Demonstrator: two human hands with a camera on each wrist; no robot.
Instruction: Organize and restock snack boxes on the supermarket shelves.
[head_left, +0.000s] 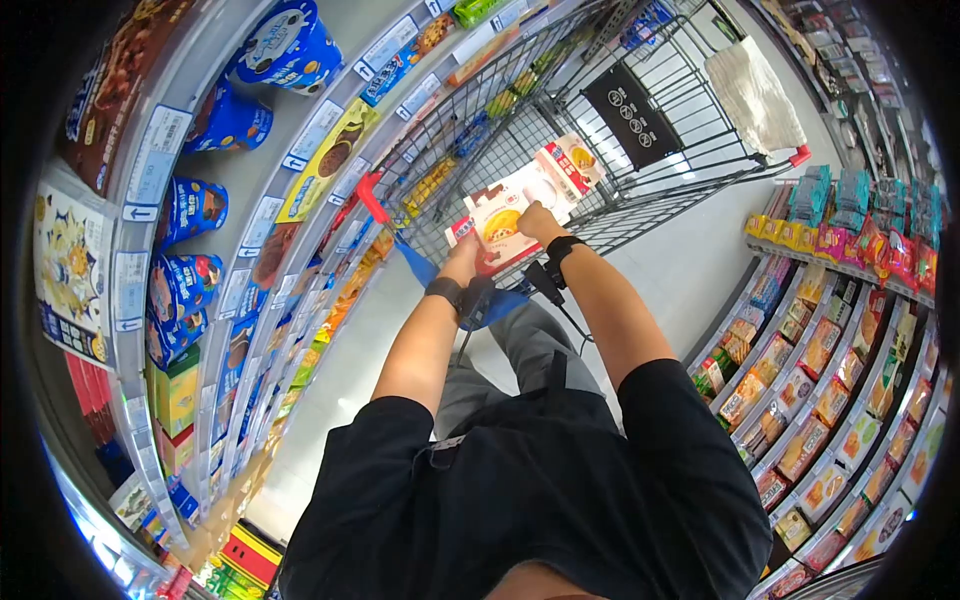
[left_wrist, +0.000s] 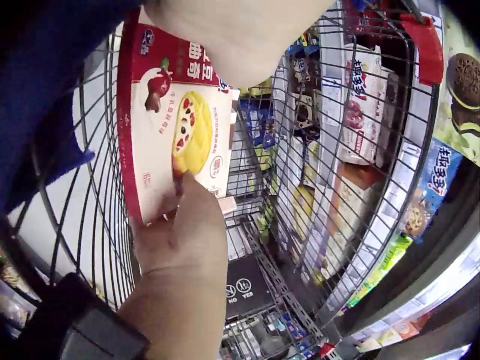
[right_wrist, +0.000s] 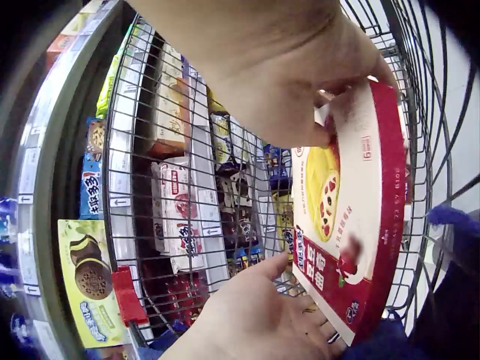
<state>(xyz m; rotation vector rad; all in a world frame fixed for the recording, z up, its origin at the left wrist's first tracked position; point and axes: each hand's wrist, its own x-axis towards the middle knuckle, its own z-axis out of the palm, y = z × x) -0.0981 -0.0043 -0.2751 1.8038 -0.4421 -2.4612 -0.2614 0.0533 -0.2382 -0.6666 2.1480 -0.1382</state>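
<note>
Jointly, the left hand and the right hand held the cookie box over the shopping cart. The left hand gripped the end bearing the red title panel, fingers behind the box, thumb at its edge. The right hand pinched the opposite end. A second box was positioned just beyond; contact between the boxes could not be determined. A black panel was located farther along the cart, near a pale cloth. Blue cups occupied the shelf at left.
</note>
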